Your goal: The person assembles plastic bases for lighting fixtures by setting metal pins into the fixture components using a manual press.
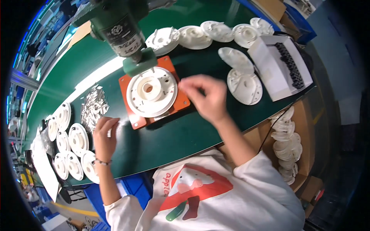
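A white round plastic disc [152, 91] lies on an orange jig plate [133, 117] under a green press machine [123, 34]. My right hand [206, 98] hovers just right of the disc, fingers curled; I cannot tell whether it holds anything. My left hand [105, 136] rests on the green table beside a pile of small silver metal pieces [93, 106], fingers pinched on what looks like a small piece.
White discs [71, 148] are stacked at the left edge, more discs [210, 32] line the back, and two discs [243, 79] lie at right. A white box of black parts [283, 65] sits at right. Cardboard boxes with discs [287, 146] stand below the green table [173, 134].
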{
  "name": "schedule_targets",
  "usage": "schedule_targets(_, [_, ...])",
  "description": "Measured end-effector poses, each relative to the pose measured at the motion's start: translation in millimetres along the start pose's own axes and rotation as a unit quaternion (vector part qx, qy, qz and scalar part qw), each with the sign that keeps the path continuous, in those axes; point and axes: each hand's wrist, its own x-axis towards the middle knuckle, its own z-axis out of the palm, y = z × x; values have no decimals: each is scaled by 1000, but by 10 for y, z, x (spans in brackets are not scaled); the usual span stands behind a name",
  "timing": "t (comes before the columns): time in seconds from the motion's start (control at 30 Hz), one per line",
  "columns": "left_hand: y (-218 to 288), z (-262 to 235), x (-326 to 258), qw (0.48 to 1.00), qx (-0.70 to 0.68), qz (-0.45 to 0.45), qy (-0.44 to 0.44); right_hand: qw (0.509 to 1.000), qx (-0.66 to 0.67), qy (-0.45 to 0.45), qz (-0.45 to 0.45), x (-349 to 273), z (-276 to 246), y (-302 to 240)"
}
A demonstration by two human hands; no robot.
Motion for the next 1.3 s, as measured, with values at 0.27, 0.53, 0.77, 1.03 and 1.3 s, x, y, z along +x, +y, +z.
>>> schedule_targets(0.27, [334,112,-352,992,-72,-88,61,974,-112,-193,-41,509,247,355])
schedule_targets(0.53, [186,104,-588,974,-154,-138,96,964,-141,-217,-56,494,373,504])
schedule_targets(0.77, [148,93,-549,976,-153,-128,85,963,-154,-202,-93,483,356,561])
schedule_targets(1.03, [150,90,-534,977,-161,-116,83,970,-115,-204,-69,475,346,511])
schedule_targets(1.3, [163,79,-495,976,-152,-110,107,959,-157,-225,-75,471,370,525])
